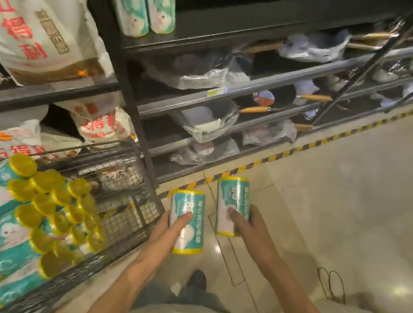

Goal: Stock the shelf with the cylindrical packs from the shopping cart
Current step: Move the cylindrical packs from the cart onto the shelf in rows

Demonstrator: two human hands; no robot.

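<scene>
We saw the black wire shopping cart (120,213) left of everything, heaped with teal-and-white cylindrical packs with yellow ends (14,220). Right of the cart, our left hand (169,229) gripped one teal pack (187,222), fingers curled round it, arm stretched forward. Further right of the cart, our right hand (246,225) gripped a second pack (232,205), held upright, probably ready to stand on the black metal shelf (220,28) above the cart, where two matching packs (143,0) already stood.
</scene>
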